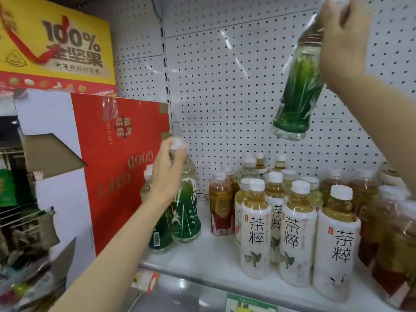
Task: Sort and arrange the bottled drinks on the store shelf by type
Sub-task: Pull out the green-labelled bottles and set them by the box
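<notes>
A: Starting at the far left, what stands there?

B: A yellow cardboard box printed with "100%" (pixel 56 41) sits on top of a red cardboard gift box lettered "GOOD GIFT" (pixel 121 163), both against the white pegboard back wall (pixel 225 86).

A: And the left hand?

B: The left hand (pixel 165 174) reaches in from the lower left, and its fingers are curled round the white cap and neck of a clear plastic bottle with a green leaf-patterned label (pixel 185 212). That bottle stands upright on the white shelf board (pixel 213 251), long axis vertical, cap up. A second green-labelled bottle with a barcode (pixel 158 230) stands just beside it, partly hidden by the wrist.

A: Further right?

B: A dark-tea bottle with a red label (pixel 221 206) stands upright near the back. In front of it is a cluster of white-labelled bottles of pale yellow tea with black characters (pixel 297 235), all upright, white caps up. More bottles of brownish drink with red labels (pixel 394 233) crowd the right edge (blurred, so detail is hard to read).

A: And the right hand?

B: The right hand (pixel 342 34) is high at the upper right, fingers clamped on the neck of a third green-labelled clear bottle (pixel 297 86). It hangs in the air well above the shelf, tilted, its cap end up toward the right and its base down toward the left.
</notes>
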`<state>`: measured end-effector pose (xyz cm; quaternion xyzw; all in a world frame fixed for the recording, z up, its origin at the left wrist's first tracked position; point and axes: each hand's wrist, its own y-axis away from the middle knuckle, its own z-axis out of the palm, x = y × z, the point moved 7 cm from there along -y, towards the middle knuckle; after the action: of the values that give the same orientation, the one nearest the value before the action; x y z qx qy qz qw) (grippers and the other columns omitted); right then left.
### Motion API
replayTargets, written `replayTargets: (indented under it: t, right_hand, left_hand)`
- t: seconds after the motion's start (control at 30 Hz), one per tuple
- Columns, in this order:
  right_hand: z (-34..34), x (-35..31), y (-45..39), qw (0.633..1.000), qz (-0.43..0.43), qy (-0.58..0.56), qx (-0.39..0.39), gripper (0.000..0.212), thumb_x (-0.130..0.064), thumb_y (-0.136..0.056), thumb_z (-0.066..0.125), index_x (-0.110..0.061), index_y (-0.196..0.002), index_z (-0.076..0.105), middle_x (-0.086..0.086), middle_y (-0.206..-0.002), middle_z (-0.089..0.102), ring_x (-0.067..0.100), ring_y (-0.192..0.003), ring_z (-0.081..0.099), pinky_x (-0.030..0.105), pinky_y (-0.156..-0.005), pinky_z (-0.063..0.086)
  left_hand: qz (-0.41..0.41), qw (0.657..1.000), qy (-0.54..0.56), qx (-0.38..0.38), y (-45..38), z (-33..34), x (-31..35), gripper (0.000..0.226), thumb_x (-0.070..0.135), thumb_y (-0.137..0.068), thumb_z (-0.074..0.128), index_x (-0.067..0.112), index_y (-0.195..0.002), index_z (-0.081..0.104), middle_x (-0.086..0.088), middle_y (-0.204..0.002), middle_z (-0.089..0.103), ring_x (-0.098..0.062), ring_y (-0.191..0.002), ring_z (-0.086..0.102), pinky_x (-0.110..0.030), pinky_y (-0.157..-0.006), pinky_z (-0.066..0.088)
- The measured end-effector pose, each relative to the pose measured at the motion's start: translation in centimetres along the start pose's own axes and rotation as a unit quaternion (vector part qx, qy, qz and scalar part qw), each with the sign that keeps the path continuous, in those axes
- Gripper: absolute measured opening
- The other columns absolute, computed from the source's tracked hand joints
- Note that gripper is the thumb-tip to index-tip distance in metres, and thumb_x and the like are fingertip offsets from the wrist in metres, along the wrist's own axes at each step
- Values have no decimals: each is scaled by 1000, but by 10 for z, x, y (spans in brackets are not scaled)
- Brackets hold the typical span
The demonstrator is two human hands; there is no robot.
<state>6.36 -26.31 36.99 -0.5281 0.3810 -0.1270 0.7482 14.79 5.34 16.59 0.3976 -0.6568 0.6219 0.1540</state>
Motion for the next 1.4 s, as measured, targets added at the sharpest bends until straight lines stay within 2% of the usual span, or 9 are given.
replayTargets:
  t: [0.17,0.47,0.57,0.73,0.83,1.0,1.13,1.23,1.4]
  right_hand:
    - [46,-33,49,996,-6,-27,-88,12,-30,-100,44,-21,-93,46,-11,-82,44,1,-68,43,12,-62,40]
    - [65,-67,121,988,-66,-65,-123,23,-28,-100,50,-7,-104,56,11,-88,63,22,-77,58,35,-69,48]
    - [74,-76,128,987,-61,-79,-126,21,-26,-101,48,-9,-105,58,-10,-78,57,0,-68,52,19,-64,43]
    - [89,-78,144,987,-11,-95,-126,10,-23,-103,48,-16,-101,55,-9,-75,56,-6,-64,52,13,-62,42]
    - [102,-61,170,984,26,-73,-160,25,-27,-101,50,-9,-117,57,13,-91,66,17,-84,65,37,-79,54]
    - [128,-18,240,966,104,-25,-233,35,-37,-100,49,-20,-131,48,-11,-97,66,-1,-89,63,24,-85,53]
    - [153,12,287,952,137,-27,-272,22,-32,-102,47,-37,-124,45,-11,-102,64,-4,-89,60,10,-73,46]
    - [170,36,306,955,148,-13,-255,19,-34,-102,47,-35,-121,45,-11,-98,62,1,-88,59,17,-73,46]
    - [194,75,309,961,176,48,-206,50,-48,-100,41,-19,-141,39,-2,-126,58,11,-114,56,39,-97,50]
  left_hand:
    - [-11,997,-19,-77,16,12,-38,34,38,-105,43,20,-134,46,9,-120,60,5,-104,57,-31,-96,48]
    - [-42,964,-126,-228,-14,36,-44,46,32,-101,55,8,-137,39,-5,-109,63,-21,-91,68,-47,-85,59]
    - [-59,943,-186,-270,-32,46,-44,43,26,-98,55,5,-135,43,-13,-112,60,-18,-85,61,-41,-74,57]
    - [-2,890,-305,-338,-60,62,-26,10,11,-94,56,2,-97,55,-3,-81,50,-13,-65,41,-25,-54,39]
    - [21,865,-363,-346,-87,73,-39,26,16,-90,64,9,-71,48,-1,-69,49,-16,-60,46,-27,-53,45]
    - [10,862,-367,-350,-115,90,-64,19,17,-93,66,1,-102,69,-10,-101,71,-27,-91,68,-44,-86,59]
    - [25,838,-431,-333,-110,85,-61,8,6,-94,56,4,-86,57,-11,-90,59,-28,-84,57,-38,-79,52]
    - [36,834,-434,-339,-113,89,-60,22,23,-91,69,10,-81,54,-2,-78,53,-24,-81,54,-32,-71,46]
    - [57,876,-344,-333,-122,69,-39,46,32,-100,56,14,-143,52,-9,-145,54,-28,-130,52,-39,-106,44]
